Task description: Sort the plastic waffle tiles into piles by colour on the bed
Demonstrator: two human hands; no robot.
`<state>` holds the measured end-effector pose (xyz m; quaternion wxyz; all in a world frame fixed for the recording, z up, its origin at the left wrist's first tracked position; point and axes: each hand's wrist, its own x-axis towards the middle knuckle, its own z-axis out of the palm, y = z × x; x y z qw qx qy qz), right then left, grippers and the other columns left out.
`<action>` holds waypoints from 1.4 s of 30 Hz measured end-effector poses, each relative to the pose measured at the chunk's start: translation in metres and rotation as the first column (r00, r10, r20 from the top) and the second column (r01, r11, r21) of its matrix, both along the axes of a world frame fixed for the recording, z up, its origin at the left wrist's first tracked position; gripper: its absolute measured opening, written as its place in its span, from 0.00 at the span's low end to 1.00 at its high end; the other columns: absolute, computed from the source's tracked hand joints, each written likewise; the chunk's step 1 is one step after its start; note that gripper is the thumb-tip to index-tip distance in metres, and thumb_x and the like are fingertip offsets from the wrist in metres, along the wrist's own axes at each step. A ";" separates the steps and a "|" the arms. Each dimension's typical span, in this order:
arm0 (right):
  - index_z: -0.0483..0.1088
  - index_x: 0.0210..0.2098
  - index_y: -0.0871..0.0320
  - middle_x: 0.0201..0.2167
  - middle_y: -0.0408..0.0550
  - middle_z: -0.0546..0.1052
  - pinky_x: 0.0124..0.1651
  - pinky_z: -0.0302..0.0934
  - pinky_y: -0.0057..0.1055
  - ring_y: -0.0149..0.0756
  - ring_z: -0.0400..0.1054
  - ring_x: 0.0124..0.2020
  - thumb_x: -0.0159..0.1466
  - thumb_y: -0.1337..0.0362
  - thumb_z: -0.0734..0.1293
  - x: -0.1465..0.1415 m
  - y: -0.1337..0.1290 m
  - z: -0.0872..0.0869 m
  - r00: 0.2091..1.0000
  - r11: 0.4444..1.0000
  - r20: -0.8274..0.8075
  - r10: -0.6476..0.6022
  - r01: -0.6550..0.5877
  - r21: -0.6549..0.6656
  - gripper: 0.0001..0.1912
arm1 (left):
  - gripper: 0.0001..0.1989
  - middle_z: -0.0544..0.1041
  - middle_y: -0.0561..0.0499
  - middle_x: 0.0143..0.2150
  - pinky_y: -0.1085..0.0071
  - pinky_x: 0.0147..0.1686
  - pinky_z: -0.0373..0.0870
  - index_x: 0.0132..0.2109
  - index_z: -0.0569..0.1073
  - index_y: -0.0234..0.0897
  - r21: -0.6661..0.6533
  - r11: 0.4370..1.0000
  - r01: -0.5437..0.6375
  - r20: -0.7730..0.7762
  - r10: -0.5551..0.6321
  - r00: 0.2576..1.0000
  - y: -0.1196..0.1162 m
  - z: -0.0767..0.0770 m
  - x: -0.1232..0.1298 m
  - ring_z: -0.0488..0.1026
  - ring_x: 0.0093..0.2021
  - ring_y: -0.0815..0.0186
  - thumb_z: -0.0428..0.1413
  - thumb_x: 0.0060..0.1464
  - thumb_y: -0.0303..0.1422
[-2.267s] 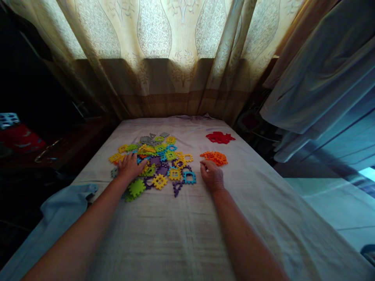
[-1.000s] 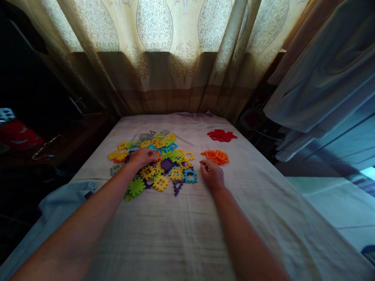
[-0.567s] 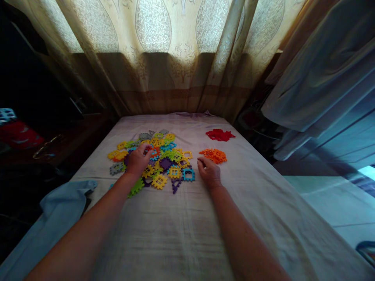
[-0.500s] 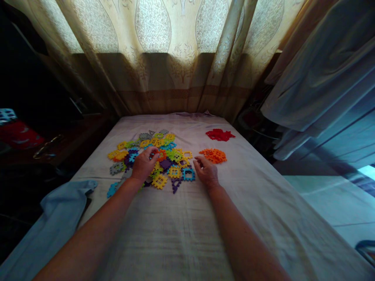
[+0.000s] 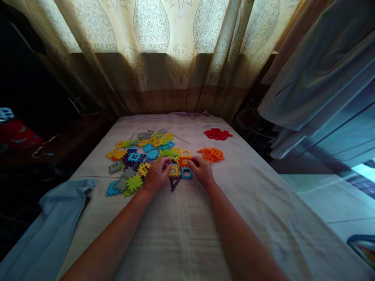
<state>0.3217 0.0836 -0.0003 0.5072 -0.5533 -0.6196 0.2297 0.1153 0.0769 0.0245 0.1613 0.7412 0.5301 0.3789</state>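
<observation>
An orange square piece [image 5: 184, 160] is pinched in the fingertips of my right hand [image 5: 201, 170], over the right edge of a mixed-colour pile [image 5: 150, 151]. My left hand [image 5: 159, 174] is just left of it over the pile, thumb and fingers apart, with no piece visible between them. Yellow, blue, green, purple and grey notched pieces make up the pile. To the right of my right hand lies an orange heap [image 5: 213, 154], and farther back is a red heap [image 5: 218, 134].
The pieces lie on a pale cloth-covered surface [image 5: 187, 226]. A light blue cloth [image 5: 63, 214] hangs at its left edge. Curtains [image 5: 181, 74] stand behind, and garments [image 5: 304, 78] hang at the right.
My left hand has moved right and nearer, away from the pile's middle. The orange piece that was at my left hand is now held in my right hand, which has closed.
</observation>
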 end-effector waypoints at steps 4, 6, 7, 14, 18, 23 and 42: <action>0.76 0.36 0.59 0.33 0.51 0.79 0.39 0.66 0.34 0.37 0.71 0.31 0.59 0.52 0.64 0.057 0.004 0.006 0.863 0.861 -0.002 -0.504 0.503 0.078 0.17 | 0.12 0.81 0.50 0.41 0.70 0.42 0.73 0.44 0.75 0.40 0.061 0.988 -0.141 -0.058 0.145 0.988 0.002 0.005 -0.042 0.78 0.38 0.64 0.52 0.58 0.39; 0.76 0.37 0.62 0.36 0.54 0.79 0.39 0.65 0.34 0.37 0.71 0.31 0.58 0.55 0.65 0.086 0.003 0.005 0.745 0.742 -0.009 -0.667 0.666 0.077 0.17 | 0.14 0.81 0.50 0.41 0.70 0.42 0.73 0.45 0.75 0.40 0.073 0.969 -0.238 -0.104 0.244 0.964 0.003 0.010 -0.069 0.78 0.38 0.64 0.51 0.58 0.39; 0.76 0.38 0.63 0.37 0.55 0.79 0.40 0.65 0.34 0.37 0.71 0.31 0.58 0.56 0.65 0.098 0.002 0.003 0.694 0.692 -0.001 -0.720 0.718 0.070 0.17 | 0.14 0.81 0.50 0.40 0.70 0.41 0.73 0.45 0.76 0.40 0.074 0.949 -0.306 -0.131 0.314 0.940 0.004 0.013 -0.083 0.77 0.37 0.64 0.51 0.57 0.40; 0.78 0.40 0.60 0.37 0.53 0.77 0.41 0.62 0.35 0.41 0.69 0.36 0.56 0.61 0.64 0.109 0.002 -0.014 0.659 0.686 0.332 -0.675 0.726 -0.048 0.16 | 0.19 0.80 0.46 0.49 0.65 0.43 0.72 0.49 0.78 0.41 -0.037 0.824 -0.566 -0.478 0.483 0.734 0.013 0.021 -0.174 0.76 0.47 0.55 0.50 0.55 0.39; 0.78 0.44 0.57 0.42 0.53 0.76 0.39 0.62 0.33 0.40 0.69 0.39 0.56 0.63 0.63 0.100 0.001 -0.014 0.671 0.729 0.467 -0.577 0.680 -0.077 0.19 | 0.20 0.78 0.45 0.53 0.64 0.44 0.72 0.51 0.79 0.42 -0.121 0.796 -0.593 -0.637 0.396 0.662 0.018 0.018 -0.197 0.75 0.51 0.52 0.49 0.56 0.38; 0.77 0.48 0.56 0.45 0.53 0.76 0.38 0.63 0.34 0.40 0.69 0.38 0.57 0.63 0.61 0.098 -0.003 -0.010 0.646 0.692 0.485 -0.590 0.714 -0.108 0.21 | 0.24 0.75 0.43 0.58 0.63 0.48 0.70 0.58 0.74 0.42 -0.139 0.796 -0.590 -0.686 0.352 0.636 0.028 0.018 -0.198 0.73 0.55 0.50 0.48 0.57 0.40; 0.79 0.42 0.61 0.38 0.56 0.77 0.42 0.61 0.38 0.43 0.67 0.37 0.54 0.61 0.60 0.105 0.001 -0.016 0.645 0.665 0.338 -0.685 0.743 -0.071 0.22 | 0.24 0.81 0.53 0.48 0.71 0.36 0.68 0.53 0.76 0.46 -0.319 0.719 -0.617 -0.496 0.428 0.755 0.095 0.013 -0.177 0.78 0.44 0.59 0.59 0.48 0.44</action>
